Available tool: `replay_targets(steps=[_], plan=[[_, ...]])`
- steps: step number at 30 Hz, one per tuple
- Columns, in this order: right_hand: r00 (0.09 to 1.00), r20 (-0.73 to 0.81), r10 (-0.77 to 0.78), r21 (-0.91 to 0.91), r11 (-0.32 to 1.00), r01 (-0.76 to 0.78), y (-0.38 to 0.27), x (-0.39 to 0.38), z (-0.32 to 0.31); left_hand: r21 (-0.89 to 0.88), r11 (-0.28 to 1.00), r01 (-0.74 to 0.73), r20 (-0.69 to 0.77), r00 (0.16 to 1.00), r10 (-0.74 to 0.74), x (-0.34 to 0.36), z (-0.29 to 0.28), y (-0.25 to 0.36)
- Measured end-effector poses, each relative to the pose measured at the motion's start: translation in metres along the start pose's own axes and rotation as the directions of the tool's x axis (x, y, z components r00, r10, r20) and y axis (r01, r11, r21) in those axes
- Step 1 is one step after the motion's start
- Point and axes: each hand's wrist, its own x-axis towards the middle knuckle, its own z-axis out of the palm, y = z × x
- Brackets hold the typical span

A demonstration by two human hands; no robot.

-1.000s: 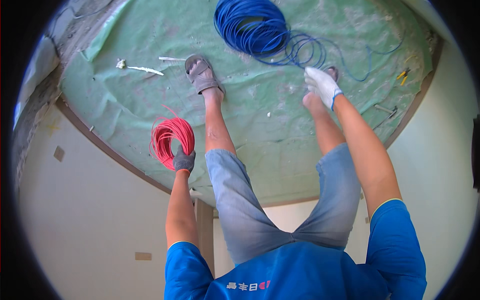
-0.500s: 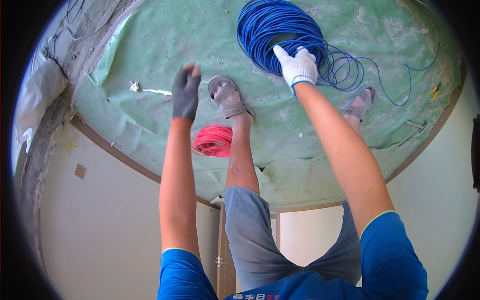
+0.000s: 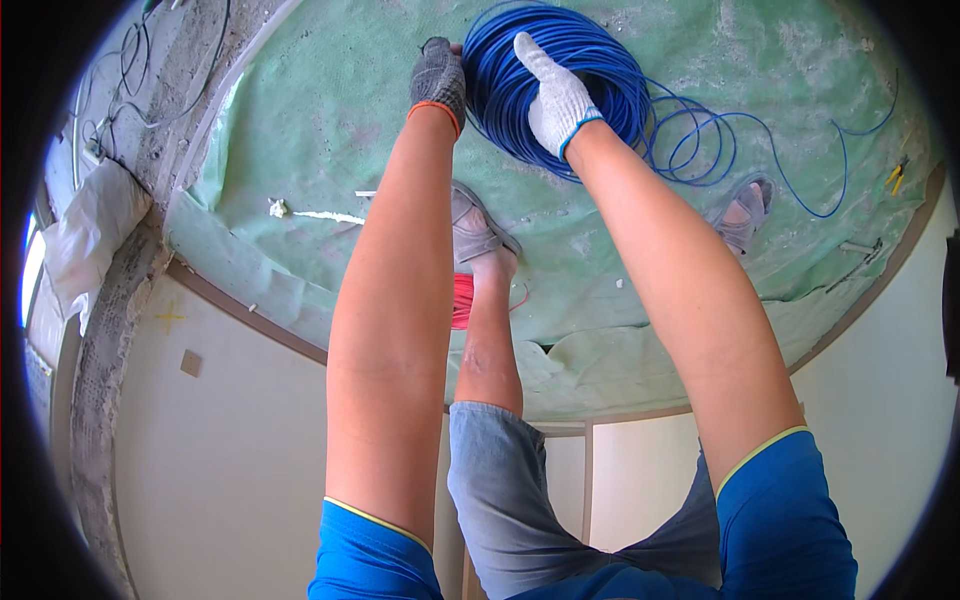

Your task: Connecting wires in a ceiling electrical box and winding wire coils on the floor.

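Observation:
A large coil of blue wire point(image 3: 625, 60) stands at the far middle of the green floor covering. On its left edge is my left hand point(image 3: 438, 78) in a dark grey glove, fingers curled against the strands and partly hidden. My right hand point(image 3: 558, 105), in a white knitted glove with a blue cuff, grips the coil's near side. Its thumb points up across the strands, while the fingers are out of sight among them. From the coil's right side, loose loops point(image 3: 705, 150) trail away over the floor.
A red wire coil point(image 3: 462, 302) lies partly behind my left forearm and leg. Yellow-handled pliers point(image 3: 896, 178) and a metal tool point(image 3: 868, 252) lie at the right. My sandalled feet stand on the green sheet point(image 3: 320, 150). A white sack point(image 3: 95, 230) sits far left.
My left hand has moved forward and right, from open air to the blue coil's left edge. My right hand has shifted left and slightly forward on the coil.

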Motion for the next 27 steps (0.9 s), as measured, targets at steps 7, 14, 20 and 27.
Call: replay_targets(steps=[7, 14, 20, 27], plan=[[0.967, 0.234, -0.099, -0.009, 0.995, 0.103, -0.008, -0.026, -0.033, 0.318, 0.913, -0.254, 0.055, 0.967, 0.25, -0.051, 0.017, 0.015], [0.845, 0.509, -0.163, 0.447, 0.889, -0.098, 0.012, -0.098, -0.111, -0.134, 0.952, -0.274, 0.307, 0.902, 0.303, -0.201, 0.024, -0.027], [0.838, 0.546, -0.009, 0.193, 0.975, -0.115, 0.029, -0.132, -0.202, 0.248, 0.596, -0.764, 0.51, 0.626, 0.59, -0.302, 0.042, -0.064], [0.843, 0.515, 0.157, -0.159, 0.983, -0.086, 0.01, -0.159, -0.206, -0.019, 0.911, -0.413, 0.594, 0.728, 0.342, -0.295, 0.02, -0.064]])
